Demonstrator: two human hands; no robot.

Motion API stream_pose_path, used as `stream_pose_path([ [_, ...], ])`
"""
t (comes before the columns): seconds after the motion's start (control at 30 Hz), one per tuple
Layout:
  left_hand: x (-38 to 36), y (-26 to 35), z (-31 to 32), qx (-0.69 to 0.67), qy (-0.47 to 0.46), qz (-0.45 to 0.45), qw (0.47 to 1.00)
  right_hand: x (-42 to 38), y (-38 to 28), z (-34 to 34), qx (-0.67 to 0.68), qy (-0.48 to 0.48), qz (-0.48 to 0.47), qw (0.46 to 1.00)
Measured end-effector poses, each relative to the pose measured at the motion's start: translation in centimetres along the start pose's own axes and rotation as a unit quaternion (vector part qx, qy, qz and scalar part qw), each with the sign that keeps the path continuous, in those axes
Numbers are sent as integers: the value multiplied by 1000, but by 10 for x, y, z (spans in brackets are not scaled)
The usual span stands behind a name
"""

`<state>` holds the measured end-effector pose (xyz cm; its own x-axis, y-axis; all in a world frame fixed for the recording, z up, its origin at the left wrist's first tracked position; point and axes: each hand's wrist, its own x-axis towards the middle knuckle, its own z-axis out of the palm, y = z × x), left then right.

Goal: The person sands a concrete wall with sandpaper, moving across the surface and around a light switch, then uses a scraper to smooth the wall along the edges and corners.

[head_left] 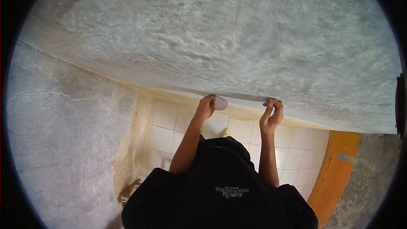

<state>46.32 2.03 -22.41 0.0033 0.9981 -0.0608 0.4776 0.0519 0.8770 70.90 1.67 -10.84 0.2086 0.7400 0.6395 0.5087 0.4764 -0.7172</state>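
My left hand (205,108) is closed around a curled, mauve-grey sheet (220,103) that looks like stiff paper, its rounded end sticking out to the right of the fingers. It is close to the foot of the grey wall (237,38). Further right, my right hand (271,114) is raised to the same wall, thumb and fingers pinched together. A thin dark strip (246,97) runs along the wall between the two hands and reaches the right fingertips. What sits in that pinch I cannot make out.
White floor tiles (163,138) lie below, with a yellowish band along the wall's base. A second grey wall (63,123) with a crack and peeling edge stands at left. Wooden pieces (129,191) are by it. An orange painted strip (335,174) is at right.
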Motion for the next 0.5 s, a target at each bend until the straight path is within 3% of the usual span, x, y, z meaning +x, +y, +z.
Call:
stream_pose_path([
  [0.07, 1, 3, -6, -41, -47, -12, 998, 2, 0, 0, -10, -10, -12, 1000],
  [0.17, 2, -14, 5, -4, 36, 7, 999, 2, -2, -4, -14, -14, -5, 1000],
  [0.27, 2, -9, -2, -38, -34, -34, 998, 1, -2, 1, -4, -5, 3, 1000],
  [0.37, 6, -34, 10, 15, 5, -25, 1000, -3, 2, 1, 2, 11, 7, 1000],
  [0.5, 11, -54, 21, -17, -32, -44, 998, -2, -2, 2, -4, 11, 16, 1000],
])
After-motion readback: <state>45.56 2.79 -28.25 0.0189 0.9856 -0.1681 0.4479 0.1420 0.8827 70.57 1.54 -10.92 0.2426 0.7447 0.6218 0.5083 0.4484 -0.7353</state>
